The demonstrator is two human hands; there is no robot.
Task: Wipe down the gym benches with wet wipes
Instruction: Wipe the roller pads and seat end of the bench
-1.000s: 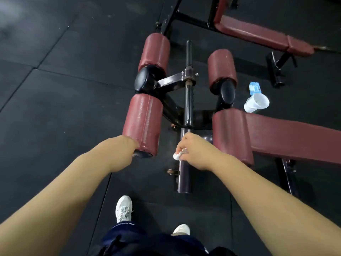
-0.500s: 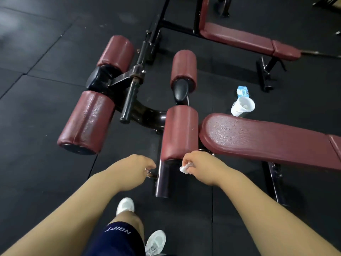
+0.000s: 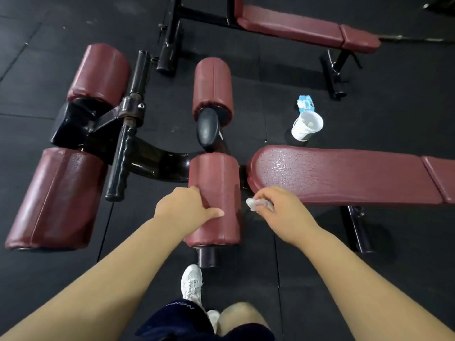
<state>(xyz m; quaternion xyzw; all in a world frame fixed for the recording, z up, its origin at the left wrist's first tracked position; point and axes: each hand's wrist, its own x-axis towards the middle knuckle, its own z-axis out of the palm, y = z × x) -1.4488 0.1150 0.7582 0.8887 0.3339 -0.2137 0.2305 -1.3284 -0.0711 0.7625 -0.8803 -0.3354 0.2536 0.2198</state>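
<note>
A maroon padded bench (image 3: 339, 175) runs off to the right, its surface glistening wet. At its near end stands a maroon roller pad (image 3: 216, 175) on a black bar. My left hand (image 3: 182, 212) grips this roller pad from the left, thumb lying across its top. My right hand (image 3: 278, 212) holds a crumpled white wet wipe (image 3: 254, 204) just right of the roller, at the bench's front edge. Three more maroon rollers (image 3: 213, 87) sit on the black frame to the left and behind.
A white cup (image 3: 306, 125) and a blue wipe packet (image 3: 305, 104) stand on the black rubber floor behind the bench. A second maroon bench (image 3: 295, 28) lies further back. A black handle bar (image 3: 123, 153) sticks out between the left rollers. My white shoe (image 3: 191, 281) is below.
My left hand moved from the bar end up onto the near roller pad and took hold of it. My right hand with the wipe shifted right of the roller. The view moved closer.
</note>
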